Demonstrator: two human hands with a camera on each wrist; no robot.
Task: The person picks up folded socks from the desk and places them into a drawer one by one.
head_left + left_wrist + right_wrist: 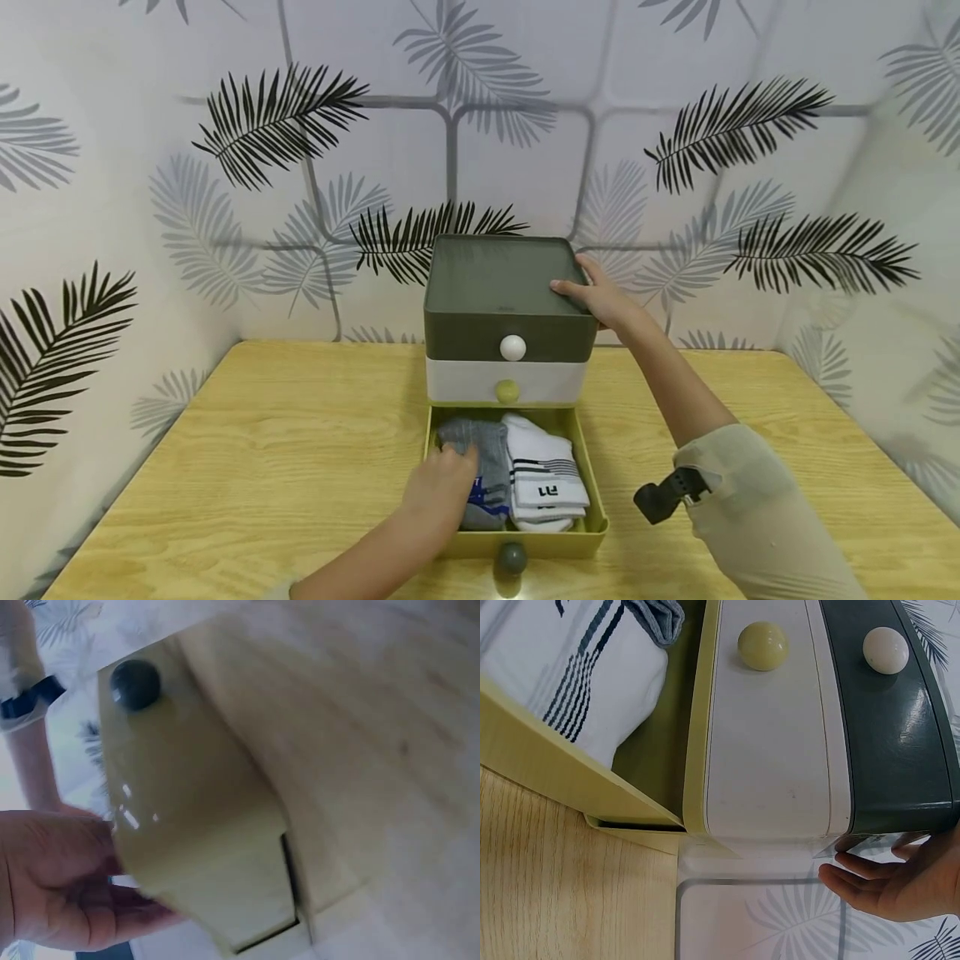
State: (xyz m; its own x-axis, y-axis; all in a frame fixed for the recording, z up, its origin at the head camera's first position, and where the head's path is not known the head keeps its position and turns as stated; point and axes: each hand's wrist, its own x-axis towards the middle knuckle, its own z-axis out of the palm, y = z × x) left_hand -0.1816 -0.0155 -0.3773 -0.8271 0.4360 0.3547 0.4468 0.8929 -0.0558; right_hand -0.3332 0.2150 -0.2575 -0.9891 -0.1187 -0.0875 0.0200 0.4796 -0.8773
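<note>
My left hand [442, 479] reaches over the left wall of a pulled-out yellow-green drawer [558, 546] and is at the grey socks [491, 450]. In the left wrist view its fingertips are hidden behind the drawer, so any grip is unclear. Beside the grey socks lie folded white socks [543, 467] with dark stripes. My right hand [603, 300] rests on the right side of the small drawer cabinet [506, 275], thumb on the top and fairly straight fingers along the side, as the right wrist view shows.
Above the open drawer are a closed white drawer [457, 382] with a yellow-green knob and a closed dark green one [465, 337] with a white knob. The cabinet stands on a wooden table [322, 433]. A leaf-patterned wall covering [510, 175] rises behind.
</note>
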